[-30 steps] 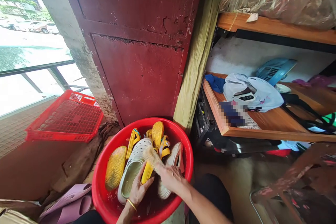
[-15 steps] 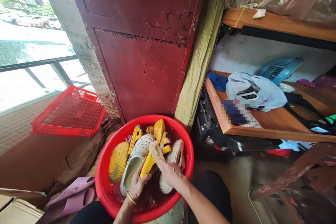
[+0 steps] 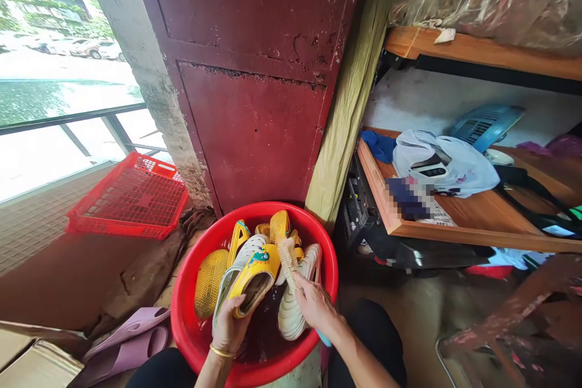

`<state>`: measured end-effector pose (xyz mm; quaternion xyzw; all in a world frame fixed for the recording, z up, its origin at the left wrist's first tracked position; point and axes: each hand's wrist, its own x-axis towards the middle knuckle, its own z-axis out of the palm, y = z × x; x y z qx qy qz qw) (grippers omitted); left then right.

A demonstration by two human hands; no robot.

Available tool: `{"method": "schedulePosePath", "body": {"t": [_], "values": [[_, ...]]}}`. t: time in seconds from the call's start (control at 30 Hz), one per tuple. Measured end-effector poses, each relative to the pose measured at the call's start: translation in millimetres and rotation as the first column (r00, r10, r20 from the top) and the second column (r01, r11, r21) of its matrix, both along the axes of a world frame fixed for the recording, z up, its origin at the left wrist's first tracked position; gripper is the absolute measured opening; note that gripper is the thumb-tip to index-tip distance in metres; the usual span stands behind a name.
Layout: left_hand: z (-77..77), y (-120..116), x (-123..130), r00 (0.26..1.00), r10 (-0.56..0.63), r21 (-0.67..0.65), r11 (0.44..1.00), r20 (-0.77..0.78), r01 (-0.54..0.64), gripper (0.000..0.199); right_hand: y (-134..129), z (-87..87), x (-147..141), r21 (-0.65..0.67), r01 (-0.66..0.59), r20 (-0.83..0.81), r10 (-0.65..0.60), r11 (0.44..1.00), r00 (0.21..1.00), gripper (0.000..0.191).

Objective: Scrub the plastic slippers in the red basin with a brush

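In the red basin (image 3: 184,321), the left hand (image 3: 230,330) closes on a light, slippery yellow slipper (image 3: 254,273) at its edge; the right hand (image 3: 314,304) clasps a brush (image 3: 287,262).

Left hand (image 3: 230,328), right hand (image 3: 315,304), both closed

Open water (image 3: 262,321) between left hand (image 3: 230,326) and right hand (image 3: 316,306), packed slippers (image 3: 254,273) beyond, red basin rim (image 3: 178,321) enclosing all
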<state>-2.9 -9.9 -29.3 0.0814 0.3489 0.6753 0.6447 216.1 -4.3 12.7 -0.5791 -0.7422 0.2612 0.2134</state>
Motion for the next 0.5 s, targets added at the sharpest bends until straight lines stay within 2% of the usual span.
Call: {"method": "schedulePosePath", "body": {"t": [0.1, 0.2, 0.3, 0.43, 0.5], "values": [[14.8, 7.1, 10.8, 0.995, 0.031, 0.008, 0.999, 0.095, -0.032, 0.050, 22.7, -0.1, -11.9, -0.072, 0.035, -0.222, -0.051, 0.997, 0.974, 0.050], [22.1, 17.3, 20.8, 0.982, 0.065, -0.026, 0.998, 0.179, -0.061, 0.040, 30.5, 2.0, -26.8, -0.167, 0.039, -0.270, -0.083, 0.985, 0.959, 0.048], [22.4, 30.3, 23.7, 0.968, 0.098, -0.086, 0.993, 0.230, -0.080, 0.033, 8.5, -2.7, -31.2, -0.068, -0.008, -0.214, -0.007, 0.998, 0.977, 0.043], [23.9, 47.4, 22.8, 0.958, 0.141, -0.197, 0.976, 0.250, -0.092, 0.033, -30.0, -15.8, -34.7, 0.109, -0.184, -0.045, 0.190, 0.977, 0.981, 0.050], [27.7, 50.8, 23.1, 0.959, 0.134, -0.229, 0.970, 0.248, -0.076, 0.035, -25.7, -17.7, -37.6, 0.141, -0.152, 0.021, 0.151, 0.978, 0.988, 0.053]]}}
